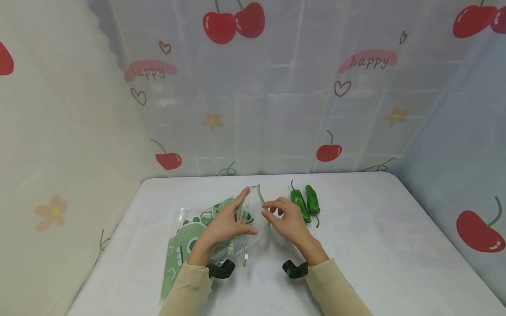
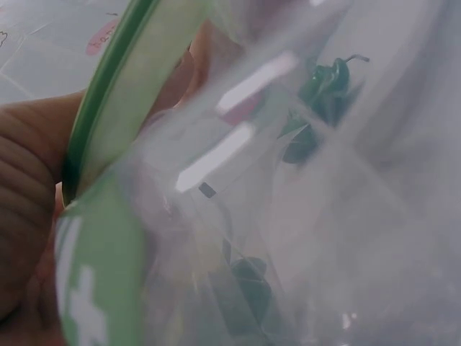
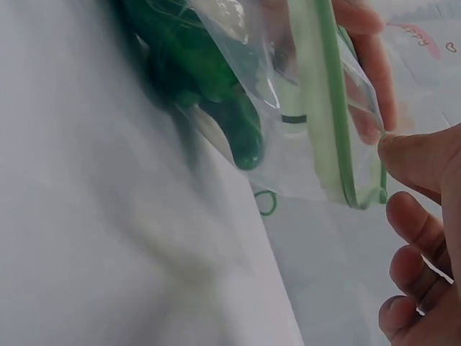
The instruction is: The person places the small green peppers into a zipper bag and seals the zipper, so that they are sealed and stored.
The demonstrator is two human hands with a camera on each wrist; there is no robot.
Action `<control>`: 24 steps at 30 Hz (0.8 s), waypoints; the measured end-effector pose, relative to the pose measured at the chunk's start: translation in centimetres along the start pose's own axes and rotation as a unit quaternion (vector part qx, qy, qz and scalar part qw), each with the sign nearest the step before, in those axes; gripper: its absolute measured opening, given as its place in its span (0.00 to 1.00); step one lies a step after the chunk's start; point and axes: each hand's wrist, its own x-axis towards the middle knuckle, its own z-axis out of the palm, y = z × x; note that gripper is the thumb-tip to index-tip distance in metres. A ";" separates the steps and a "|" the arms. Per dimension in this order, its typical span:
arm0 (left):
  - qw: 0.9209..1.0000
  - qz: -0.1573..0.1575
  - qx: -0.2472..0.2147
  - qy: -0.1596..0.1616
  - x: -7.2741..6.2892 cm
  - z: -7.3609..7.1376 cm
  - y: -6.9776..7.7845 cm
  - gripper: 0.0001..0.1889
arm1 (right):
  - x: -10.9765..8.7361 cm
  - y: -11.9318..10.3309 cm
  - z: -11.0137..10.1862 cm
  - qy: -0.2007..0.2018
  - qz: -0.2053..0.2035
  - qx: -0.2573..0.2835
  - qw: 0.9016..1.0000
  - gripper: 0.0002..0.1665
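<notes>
Left hand [image 1: 226, 224] and right hand [image 1: 291, 221] flank the bag's green rim [image 3: 328, 108].

The left sleeve [image 1: 186, 287] is pale beige and lightly creased. Just right of its cuff sits a bent black wrist device [image 1: 222, 269]; farther right, a second black device [image 1: 294, 269] bears a teal patch, beside the matching beige right sleeve [image 1: 336, 287].
</notes>
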 end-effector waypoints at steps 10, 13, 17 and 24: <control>1.000 -0.007 0.005 0.003 -0.1 0.0 0.2 0.62 | 0.4 1.6 -1.7 0.012 0.017 -0.001 1.000 0.13; 1.000 -0.009 0.009 0.004 -0.1 0.0 0.2 0.62 | 0.5 2.3 -2.5 0.011 0.032 0.003 0.999 0.15; 1.000 -0.011 0.011 0.003 -0.1 0.1 0.2 0.61 | 0.5 3.3 -3.6 0.016 0.052 -0.002 0.999 0.16; 1.000 -0.010 0.006 0.002 0.0 0.1 0.0 0.61 | 0.6 5.2 -5.0 0.034 0.084 -0.023 0.996 0.17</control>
